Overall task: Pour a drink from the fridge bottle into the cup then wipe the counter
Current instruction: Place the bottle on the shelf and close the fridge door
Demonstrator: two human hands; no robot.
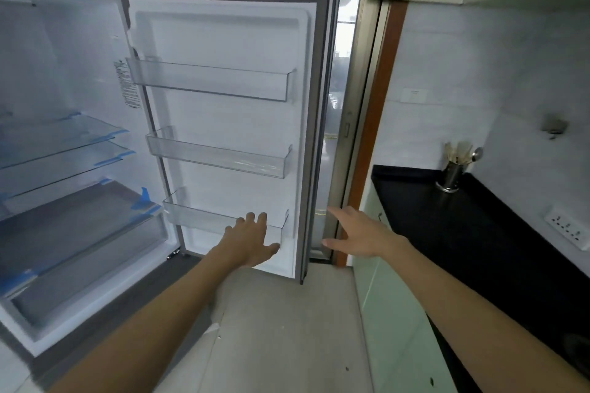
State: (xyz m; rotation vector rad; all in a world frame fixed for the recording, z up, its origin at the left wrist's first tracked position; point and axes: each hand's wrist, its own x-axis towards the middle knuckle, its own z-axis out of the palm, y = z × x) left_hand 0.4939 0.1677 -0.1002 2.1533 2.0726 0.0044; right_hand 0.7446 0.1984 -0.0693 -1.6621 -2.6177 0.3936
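Observation:
The fridge (64,80) stands open on the left, and its door (230,124) swings out in front of me. Three clear door bins hang on the door and hold nothing that I can see. My left hand (252,239) is stretched out with straight fingers at the lowest door bin (198,217). My right hand (360,233) is open with spread fingers beside the door's outer edge (314,169), holding nothing. The black counter (472,226) runs along the right wall. No bottle and no cup are in view.
Glass shelves (64,143) and a drawer (79,249) with blue tape fill the fridge interior. A steel utensil holder (451,177) stands at the counter's far end. A wall socket (568,228) sits above the counter. Pale green cabinets (389,297) run below it.

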